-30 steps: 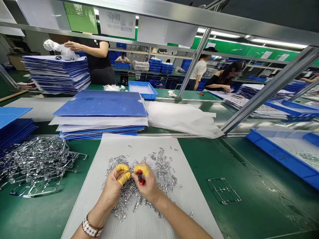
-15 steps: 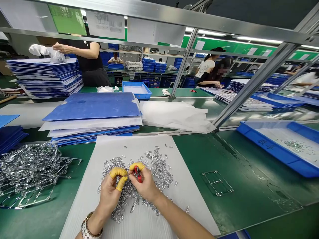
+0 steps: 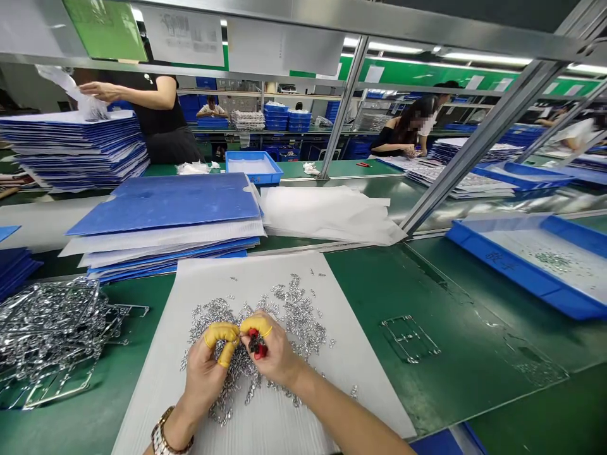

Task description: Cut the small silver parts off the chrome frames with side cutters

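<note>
My left hand (image 3: 208,360), with yellow finger cots on thumb and forefinger, is closed in a pinch. Whatever sits between its fingertips is too small to make out. My right hand (image 3: 275,354) is closed around small red-handled pliers (image 3: 257,345), probably cutters, lying in the palm. Its cot-covered forefinger and thumb meet the left fingertips. Below both hands, many small shiny silver metal pieces (image 3: 303,316) are spread over a white foam sheet (image 3: 265,436). Part of that pile is hidden by the hands.
Shiny metal frames (image 3: 52,335) are heaped at left; a single frame (image 3: 410,339) lies at right. Beyond stand stacked blue sheets (image 3: 171,202), white foam sheets (image 3: 322,215) and a blue tray (image 3: 521,268). A slanted metal post (image 3: 478,151) rises ahead. Co-workers sit or stand farther back.
The view has shifted slightly. My right hand has turned a little, so the red pliers show at a different angle. Both hands stay together over the pile.
</note>
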A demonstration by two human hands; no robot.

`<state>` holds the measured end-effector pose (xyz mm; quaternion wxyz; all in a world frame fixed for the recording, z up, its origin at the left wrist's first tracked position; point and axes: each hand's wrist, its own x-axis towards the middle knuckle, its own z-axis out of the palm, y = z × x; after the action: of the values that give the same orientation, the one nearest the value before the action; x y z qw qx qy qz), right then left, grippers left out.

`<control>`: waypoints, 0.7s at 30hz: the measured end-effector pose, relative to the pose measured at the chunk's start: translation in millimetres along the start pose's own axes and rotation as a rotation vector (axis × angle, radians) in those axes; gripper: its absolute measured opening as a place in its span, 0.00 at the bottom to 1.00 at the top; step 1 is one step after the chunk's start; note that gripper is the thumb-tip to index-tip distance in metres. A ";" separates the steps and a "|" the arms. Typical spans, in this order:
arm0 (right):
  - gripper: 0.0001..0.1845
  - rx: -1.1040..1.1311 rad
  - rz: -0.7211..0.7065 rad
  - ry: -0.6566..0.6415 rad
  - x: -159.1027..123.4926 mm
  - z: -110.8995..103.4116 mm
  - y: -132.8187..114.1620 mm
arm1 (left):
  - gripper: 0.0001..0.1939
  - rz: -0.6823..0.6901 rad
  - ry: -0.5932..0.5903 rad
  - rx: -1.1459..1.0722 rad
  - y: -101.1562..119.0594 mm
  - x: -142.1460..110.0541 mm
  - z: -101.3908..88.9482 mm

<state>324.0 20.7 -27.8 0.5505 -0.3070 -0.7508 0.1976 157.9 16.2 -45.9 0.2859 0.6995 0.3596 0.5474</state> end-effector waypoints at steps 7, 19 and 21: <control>0.17 0.023 -0.064 0.002 1.2 -2.3 1.4 | 0.10 0.015 -0.012 0.004 3.9 -0.3 -1.0; 0.12 -0.062 0.307 -0.067 -0.7 -4.7 0.5 | 0.07 -0.182 -0.043 0.159 2.1 1.8 -12.8; 0.14 -0.131 0.393 -0.132 1.4 -12.9 4.6 | 0.08 -0.224 -0.020 0.216 1.1 -3.9 -31.7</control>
<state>337.0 24.5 -25.6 0.4298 -0.4687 -0.7223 0.2717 126.8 12.6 -39.7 0.2717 0.6870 0.4894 0.4634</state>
